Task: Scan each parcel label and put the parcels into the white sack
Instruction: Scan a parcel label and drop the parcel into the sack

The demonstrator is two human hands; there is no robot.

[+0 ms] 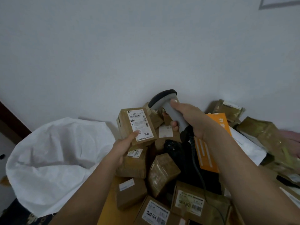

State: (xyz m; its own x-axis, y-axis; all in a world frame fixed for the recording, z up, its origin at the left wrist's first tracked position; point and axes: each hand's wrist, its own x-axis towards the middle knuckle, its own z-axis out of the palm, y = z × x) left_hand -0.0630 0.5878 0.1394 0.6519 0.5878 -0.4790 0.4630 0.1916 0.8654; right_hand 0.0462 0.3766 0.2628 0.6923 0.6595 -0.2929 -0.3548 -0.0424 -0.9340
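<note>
My left hand [125,144] holds a small brown cardboard parcel [125,127] up from below, thumb lying on its white shipping label [140,124], which faces me. My right hand [188,117] grips the handle of a grey barcode scanner [164,99] whose black-rimmed head points left and down at that label from just to its right. The scanner's dark cable [197,168] hangs down over the pile. The white sack [53,153] lies open at the left, its mouth beside the parcel.
A heap of brown parcels [162,172] covers the surface below and right of my hands, with a black plastic bag [174,148], an orange envelope [209,153] and tape-wrapped boxes [263,130] at the far right. A white wall stands behind.
</note>
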